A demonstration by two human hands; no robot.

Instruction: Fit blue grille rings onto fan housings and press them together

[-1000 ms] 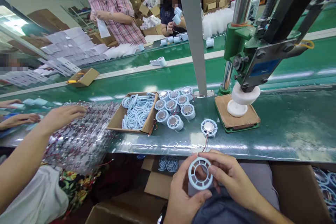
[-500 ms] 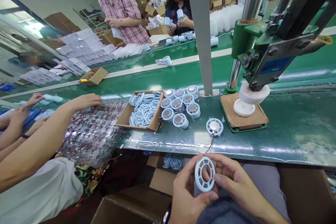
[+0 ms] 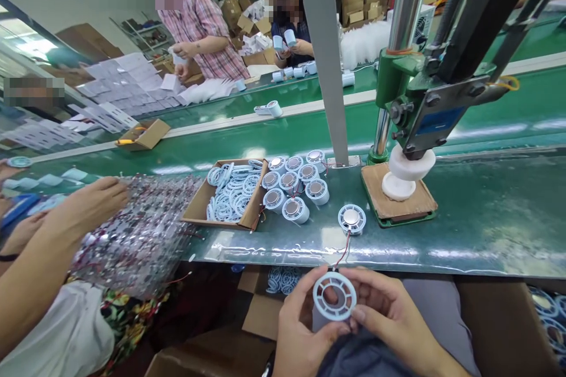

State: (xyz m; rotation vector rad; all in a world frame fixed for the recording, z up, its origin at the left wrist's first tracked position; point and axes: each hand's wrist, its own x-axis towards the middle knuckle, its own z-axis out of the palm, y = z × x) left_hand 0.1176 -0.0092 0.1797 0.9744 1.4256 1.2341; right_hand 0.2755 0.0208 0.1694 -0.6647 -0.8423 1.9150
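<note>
Both my hands hold one white round plastic frame point(image 3: 334, 295) with spokes, low over my lap in front of the green bench point(image 3: 486, 224). My left hand point(image 3: 300, 330) pinches its left rim, and my right hand point(image 3: 389, 312) grips its right rim. A round speaker part point(image 3: 352, 218) with red and black wires lies on the bench just beyond the frame. Behind it stand several finished round speaker units point(image 3: 294, 182) in a cluster. A cardboard tray point(image 3: 201, 203) of white plastic rings sits left of them.
A green hand press point(image 3: 411, 100) with a white die stands on a wooden pad point(image 3: 398, 206) at right. A grey post point(image 3: 325, 53) rises behind the units. A co-worker's arm point(image 3: 53, 235) reaches over a clear blister sheet point(image 3: 141, 230) at left. Two people work across the conveyor.
The frame stays in both my hands, shifted slightly left and lower. The co-worker's hand on the blister sheet has drawn back to the left. The view has swung a little.
</note>
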